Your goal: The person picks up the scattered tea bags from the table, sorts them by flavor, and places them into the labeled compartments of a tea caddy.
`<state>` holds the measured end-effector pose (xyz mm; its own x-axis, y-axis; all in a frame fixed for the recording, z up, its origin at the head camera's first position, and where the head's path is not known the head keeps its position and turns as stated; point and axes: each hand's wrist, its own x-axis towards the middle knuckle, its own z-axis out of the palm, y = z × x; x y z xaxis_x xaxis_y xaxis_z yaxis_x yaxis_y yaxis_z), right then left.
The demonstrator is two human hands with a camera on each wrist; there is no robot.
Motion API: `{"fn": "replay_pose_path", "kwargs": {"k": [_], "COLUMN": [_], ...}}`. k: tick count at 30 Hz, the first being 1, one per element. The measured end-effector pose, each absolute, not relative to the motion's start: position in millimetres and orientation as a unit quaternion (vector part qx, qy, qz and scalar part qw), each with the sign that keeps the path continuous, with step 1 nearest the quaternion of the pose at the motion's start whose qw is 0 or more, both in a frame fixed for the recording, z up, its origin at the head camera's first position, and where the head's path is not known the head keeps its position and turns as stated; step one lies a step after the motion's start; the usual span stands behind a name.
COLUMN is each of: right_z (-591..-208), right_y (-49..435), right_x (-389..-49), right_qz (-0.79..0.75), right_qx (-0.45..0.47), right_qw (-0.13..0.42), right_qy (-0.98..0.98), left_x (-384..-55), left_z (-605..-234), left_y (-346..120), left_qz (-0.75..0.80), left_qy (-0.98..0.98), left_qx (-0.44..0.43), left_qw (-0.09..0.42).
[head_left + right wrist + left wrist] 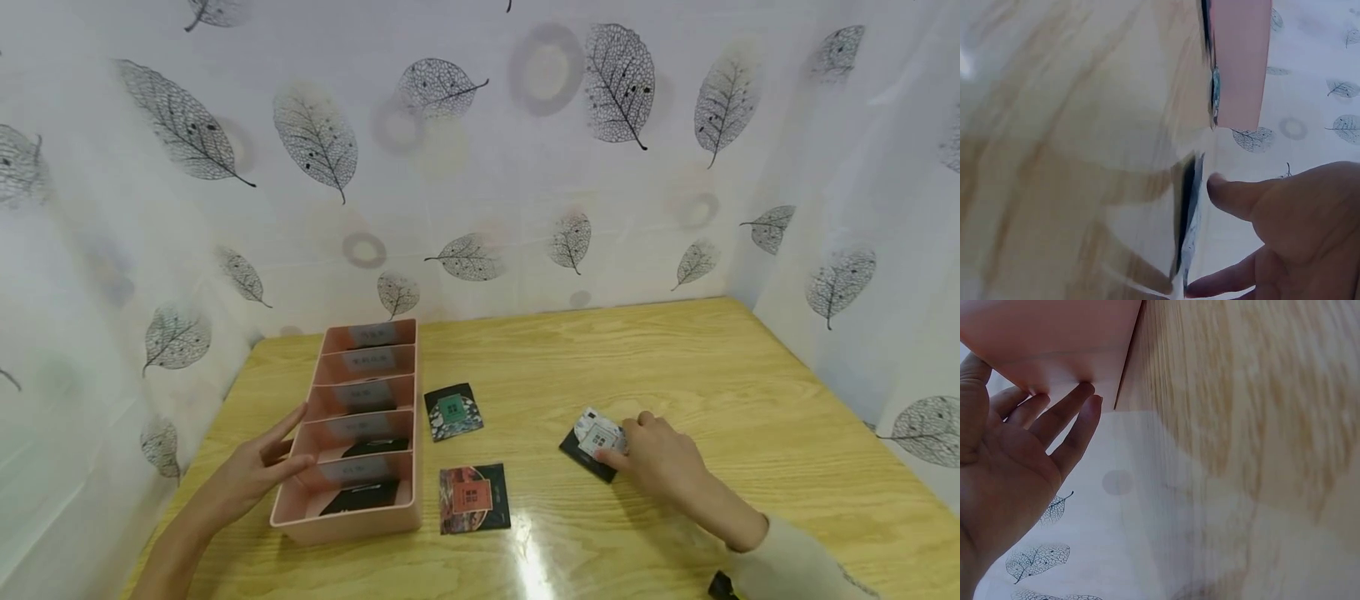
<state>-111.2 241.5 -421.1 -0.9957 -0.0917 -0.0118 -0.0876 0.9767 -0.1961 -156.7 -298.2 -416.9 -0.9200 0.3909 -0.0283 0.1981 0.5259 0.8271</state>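
Note:
A pink divided box [352, 529] stands on the left of the table, with grey labels in its compartments and dark packets in the nearer ones. My left hand [251, 475] touches its left side, thumb over the rim; the left wrist view shows fingertips against the outer wall. To the right, a white-patterned packet [597, 435] lies over a black packet [587, 461]. Around them is my right hand [663, 458]: fingers at the right edge, thumb over the lower edge. The right wrist view shows the thumb slightly apart from the white-patterned packet [1192, 231].
Beside the box lie a green-labelled packet [453, 411] and, nearer, a red-labelled packet [474, 498]. A small black object [722, 586] shows at the bottom by the right sleeve. A leaf-printed curtain [480, 183] hangs behind the wooden table [600, 350].

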Motion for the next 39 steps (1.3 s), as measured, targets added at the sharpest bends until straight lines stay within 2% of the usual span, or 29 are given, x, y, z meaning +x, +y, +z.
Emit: {"fn": "replay_pose_path", "kwargs": {"k": [7, 14, 21, 24, 34, 39], "right_z": [-425.4, -426.0, -425.6, -422.6, -404.5, -396.2], "right_y": [239.4, 242.0, 253.0, 257.1, 264.7, 263.8], "right_x": [-116.7, -130.8, -142.3, -147.2, -164.0, -170.4], "right_qz": [-0.104, -0.221, -0.304, -0.323, -0.428, -0.468], "right_qx": [-0.062, -0.057, -0.098, -0.113, -0.124, -0.113], "right_qw": [0.023, 0.025, -0.034, -0.04, 0.018, 0.031], "right_qy": [0.992, 0.973, 0.947, 0.939, 0.895, 0.876], "left_x": [-156.7, -157.0, -156.7, -156.4, -156.4, -156.6], "left_z": [-417.8, -417.3, -417.2, -417.2, -417.6, -416.6], "left_y": [-298.3, -298.9, -298.8, -298.7, -298.2, -299.0], "left_qz": [0.46, 0.458, 0.463, 0.462, 0.468, 0.461], "left_qy": [0.864, 0.866, 0.864, 0.864, 0.86, 0.864], "left_qx": [0.175, 0.172, 0.169, 0.171, 0.173, 0.171], "left_qw": [0.104, 0.106, 0.103, 0.101, 0.104, 0.107]}}
